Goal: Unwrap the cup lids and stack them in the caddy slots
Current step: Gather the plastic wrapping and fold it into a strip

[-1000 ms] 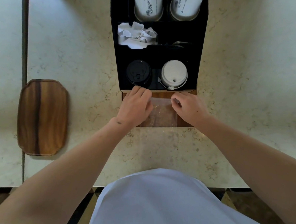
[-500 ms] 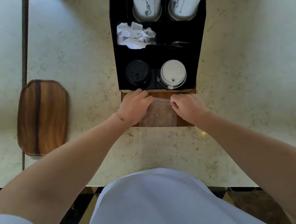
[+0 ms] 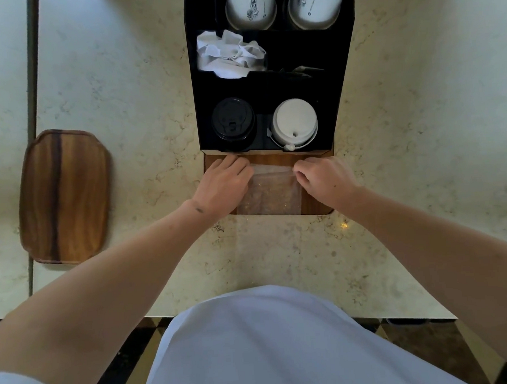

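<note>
Black caddy (image 3: 340, 70) holds a black lid (image 3: 233, 123) and white lid (image 3: 295, 122) in its near slots, while left hand (image 3: 221, 189) and right hand (image 3: 326, 179) seemingly pinch a clear wrapper (image 3: 271, 191) between them.

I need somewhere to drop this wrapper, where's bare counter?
Bare counter lies between the wooden tray and the caddy, and right of the caddy. Crowded: the board under both hands, and the caddy.
</note>
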A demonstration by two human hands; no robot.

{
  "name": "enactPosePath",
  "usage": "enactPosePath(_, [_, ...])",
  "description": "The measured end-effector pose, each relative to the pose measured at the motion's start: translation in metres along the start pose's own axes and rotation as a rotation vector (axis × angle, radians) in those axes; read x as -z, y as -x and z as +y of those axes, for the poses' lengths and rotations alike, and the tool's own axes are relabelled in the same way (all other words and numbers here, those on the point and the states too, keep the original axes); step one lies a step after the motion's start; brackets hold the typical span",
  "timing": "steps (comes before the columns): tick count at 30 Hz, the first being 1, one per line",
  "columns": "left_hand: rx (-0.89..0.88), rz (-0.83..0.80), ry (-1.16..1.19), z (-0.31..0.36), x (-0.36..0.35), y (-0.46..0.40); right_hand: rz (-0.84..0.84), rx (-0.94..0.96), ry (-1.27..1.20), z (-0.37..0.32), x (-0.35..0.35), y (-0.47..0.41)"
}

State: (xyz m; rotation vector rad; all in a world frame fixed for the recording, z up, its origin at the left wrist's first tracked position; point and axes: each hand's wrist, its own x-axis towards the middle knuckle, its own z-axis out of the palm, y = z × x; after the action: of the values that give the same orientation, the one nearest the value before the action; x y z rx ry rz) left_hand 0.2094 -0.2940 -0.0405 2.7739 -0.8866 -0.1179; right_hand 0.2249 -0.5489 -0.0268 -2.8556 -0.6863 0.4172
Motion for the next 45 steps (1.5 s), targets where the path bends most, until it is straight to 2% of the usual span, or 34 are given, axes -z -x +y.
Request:
enactPosePath(4, [0.04, 0.032, 0.023, 0.001, -0.002, 0.0, -0.008, -0.002, 0.016, -0.002, 0.0, 0.0])
enactPosePath(11, [0.03, 0.033, -0.011, -0.002, -0.01, 0.007, -0.166, 0.011, 0.166, -0.003, 0.003, -0.006])
enactPosePath(18, [0.129, -0.129, -0.041, 0.009, -0.019, 0.024, -0.198, -0.037, 0.273, 0.001, -0.008, 0.01])
enactPosePath(22, [0.201, -0.138, -0.004, 0.017, -0.019, 0.026, -0.082, -0.118, 0.066, -0.002, -0.015, 0.017])
enactPosePath(25, [0.26, -0.026, 0.039, 0.018, -0.014, 0.017, 0.039, -0.199, -0.1, -0.004, -0.018, 0.013])
enactPosePath(29, [0.423, 0.117, 0.176, 0.016, -0.012, 0.005, 0.168, -0.267, -0.261, -0.009, -0.024, 0.009])
enactPosePath(36, [0.729, 0.082, 0.506, 0.019, -0.015, -0.005, 0.109, -0.5, -0.56, -0.012, -0.034, 0.007])
enactPosePath(45, [0.771, -0.004, 0.65, 0.005, -0.011, -0.009, 0.036, -0.447, -0.576, 0.002, -0.034, 0.008])
